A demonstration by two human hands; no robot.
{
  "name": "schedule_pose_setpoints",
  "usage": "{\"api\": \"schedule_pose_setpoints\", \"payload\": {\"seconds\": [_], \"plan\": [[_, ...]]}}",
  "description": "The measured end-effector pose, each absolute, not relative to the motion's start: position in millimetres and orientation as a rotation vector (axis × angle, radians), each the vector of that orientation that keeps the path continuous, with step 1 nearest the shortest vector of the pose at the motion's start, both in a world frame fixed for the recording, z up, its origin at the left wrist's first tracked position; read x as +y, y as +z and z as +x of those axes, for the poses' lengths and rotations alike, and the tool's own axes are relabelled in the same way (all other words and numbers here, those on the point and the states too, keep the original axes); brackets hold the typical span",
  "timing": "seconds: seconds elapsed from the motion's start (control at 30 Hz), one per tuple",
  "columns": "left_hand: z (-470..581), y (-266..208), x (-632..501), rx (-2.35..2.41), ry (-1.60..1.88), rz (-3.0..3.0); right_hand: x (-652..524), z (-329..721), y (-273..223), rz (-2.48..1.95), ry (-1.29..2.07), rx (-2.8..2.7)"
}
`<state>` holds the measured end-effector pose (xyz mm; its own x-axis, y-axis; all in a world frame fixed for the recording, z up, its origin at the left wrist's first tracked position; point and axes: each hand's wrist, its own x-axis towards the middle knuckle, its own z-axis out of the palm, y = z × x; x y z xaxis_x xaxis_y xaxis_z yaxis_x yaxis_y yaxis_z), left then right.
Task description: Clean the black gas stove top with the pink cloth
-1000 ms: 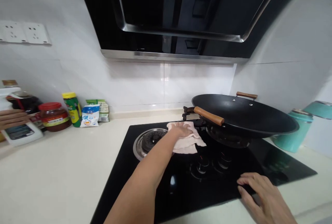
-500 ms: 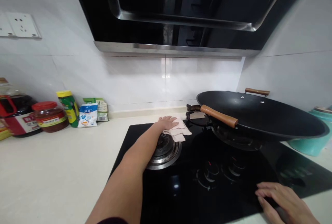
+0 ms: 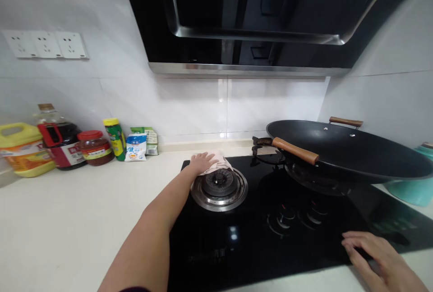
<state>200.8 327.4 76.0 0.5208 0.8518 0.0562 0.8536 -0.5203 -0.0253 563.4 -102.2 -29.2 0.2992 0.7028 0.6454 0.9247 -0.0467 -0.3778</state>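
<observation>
My left hand (image 3: 202,163) is pressed over a pale pink cloth (image 3: 218,160) at the back left of the black gas hob (image 3: 209,242), its fingers stretched across the fabric and keeping hold of it. The cloth touches the far rim of the left burner (image 3: 219,188), whose steel ring and dark cap are uncovered. At the hob's front right edge rests my right hand (image 3: 375,258), fingers loosely bent, thumb apart, nothing visible in it. Two control knobs (image 3: 286,216) lie to its left. A large black wok (image 3: 341,150) with wooden handles sits on the right burner.
Along the wall at left stand a yellow jug (image 3: 27,150), a dark sauce bottle (image 3: 66,148), a red-lidded jar (image 3: 95,150), a green shaker (image 3: 116,141) and seasoning packets (image 3: 135,148). A range hood (image 3: 250,51) hangs above. A turquoise container (image 3: 411,190) is behind the wok.
My left hand has slid the cloth left along the hob's back, uncovering the burner cap. The view has turned left, bringing the yellow jug into fuller sight. My right hand stays at the front edge.
</observation>
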Motion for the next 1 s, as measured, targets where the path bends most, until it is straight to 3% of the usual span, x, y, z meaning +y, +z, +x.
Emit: {"api": "schedule_pose_setpoints", "payload": {"seconds": [0.33, 1.0], "plan": [[152, 72, 273, -1.681, -0.075, -2.580, -96, 557, -24, -1.845, -0.331, -1.451], [99, 66, 87, -1.550, -0.084, -2.604, -100, 533, -8, -1.997, -0.377, -1.491]]}}
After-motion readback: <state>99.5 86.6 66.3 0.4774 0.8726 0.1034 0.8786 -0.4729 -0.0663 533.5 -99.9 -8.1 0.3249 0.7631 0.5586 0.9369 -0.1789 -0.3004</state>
